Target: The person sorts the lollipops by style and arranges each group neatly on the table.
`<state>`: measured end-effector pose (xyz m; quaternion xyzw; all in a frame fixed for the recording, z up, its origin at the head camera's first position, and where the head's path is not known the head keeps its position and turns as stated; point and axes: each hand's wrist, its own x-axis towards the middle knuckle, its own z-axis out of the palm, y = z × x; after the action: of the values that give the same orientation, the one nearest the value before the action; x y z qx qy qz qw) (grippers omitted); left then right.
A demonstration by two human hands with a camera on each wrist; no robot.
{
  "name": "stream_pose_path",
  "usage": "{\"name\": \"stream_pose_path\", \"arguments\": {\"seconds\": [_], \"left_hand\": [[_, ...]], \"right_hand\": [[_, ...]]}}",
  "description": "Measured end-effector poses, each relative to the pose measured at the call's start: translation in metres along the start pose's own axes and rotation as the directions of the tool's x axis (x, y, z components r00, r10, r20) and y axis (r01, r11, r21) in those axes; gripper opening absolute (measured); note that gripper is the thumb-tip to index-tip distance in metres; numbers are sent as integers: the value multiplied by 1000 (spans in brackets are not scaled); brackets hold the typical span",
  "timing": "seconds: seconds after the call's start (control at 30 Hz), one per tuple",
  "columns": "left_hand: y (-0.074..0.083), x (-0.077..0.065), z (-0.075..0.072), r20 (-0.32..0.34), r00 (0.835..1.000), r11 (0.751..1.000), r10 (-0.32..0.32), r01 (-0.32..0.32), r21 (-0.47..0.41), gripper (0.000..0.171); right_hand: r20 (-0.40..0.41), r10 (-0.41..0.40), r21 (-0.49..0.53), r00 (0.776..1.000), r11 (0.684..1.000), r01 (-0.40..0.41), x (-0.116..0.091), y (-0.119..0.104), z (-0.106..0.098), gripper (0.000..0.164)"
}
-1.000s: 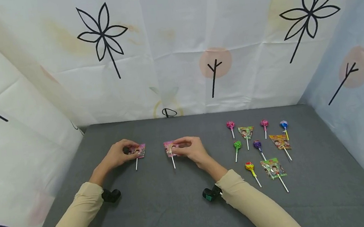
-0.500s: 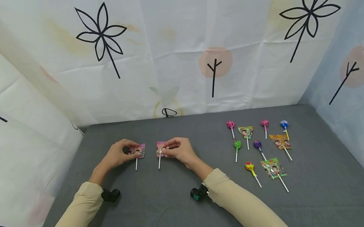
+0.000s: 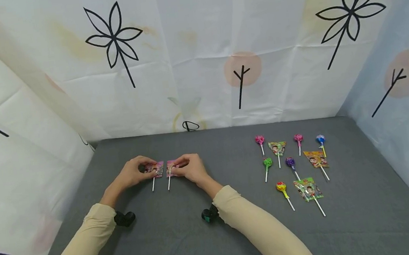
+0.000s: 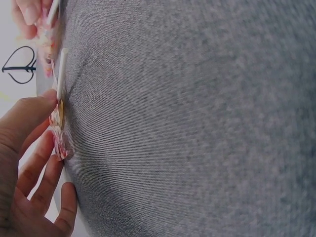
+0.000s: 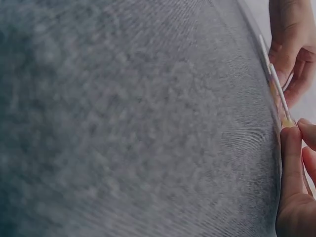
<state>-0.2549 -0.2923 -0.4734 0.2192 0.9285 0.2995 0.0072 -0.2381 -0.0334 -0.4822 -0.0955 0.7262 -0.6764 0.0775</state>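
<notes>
My left hand (image 3: 132, 173) pinches a lollipop (image 3: 159, 169) in a pink flat wrapper, its white stick pointing toward me. In the left wrist view, the thumb and fingers of that hand (image 4: 32, 163) are at the wrapper, with the white stick (image 4: 62, 74) above the thumb. Just to its right, my right hand (image 3: 192, 169) holds a second pink-wrapped lollipop (image 3: 169, 166) low at the table, a narrow gap apart from the first. My right hand's fingers cover part of its wrapper. The right wrist view catches that hand (image 5: 295, 168) at the edge, beside a white stick (image 5: 279, 91).
On the right of the grey table (image 3: 188, 248) lie several lollipops: ball-shaped ones, such as a yellow one (image 3: 282, 188) and a green one (image 3: 267, 162), and flat-wrapped ones, such as an orange one (image 3: 316, 159). A patterned white curtain (image 3: 193, 39) stands behind.
My right hand has slid its pink-wrapped lollipop leftward, up close to the one under my left hand. The left hand has stayed in place.
</notes>
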Motion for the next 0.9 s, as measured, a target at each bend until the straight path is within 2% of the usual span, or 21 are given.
{"name": "stream_pose_path", "arguments": {"seconds": [0.23,0.57,0.77,0.9], "left_hand": [[0,0,0,-4,1000,1000,3,-3,-7,35],[0,-1,0,-8,1000,1000,4,-4,-1,35],[0,-1,0,-6,1000,1000,5,-5,2,35],[1,-1,0,-6,1000,1000,-1,1,1,35]], "right_hand": [[-21,-21,-140,1000,990,18,3,-3,5,18],[-18,-21,-226,1000,974,17,4,-8,9,23],[20,-17,-240,1000,971,21,4,-11,8,23],[36,-23,-296,999,955,33,4,-13,9,23]]}}
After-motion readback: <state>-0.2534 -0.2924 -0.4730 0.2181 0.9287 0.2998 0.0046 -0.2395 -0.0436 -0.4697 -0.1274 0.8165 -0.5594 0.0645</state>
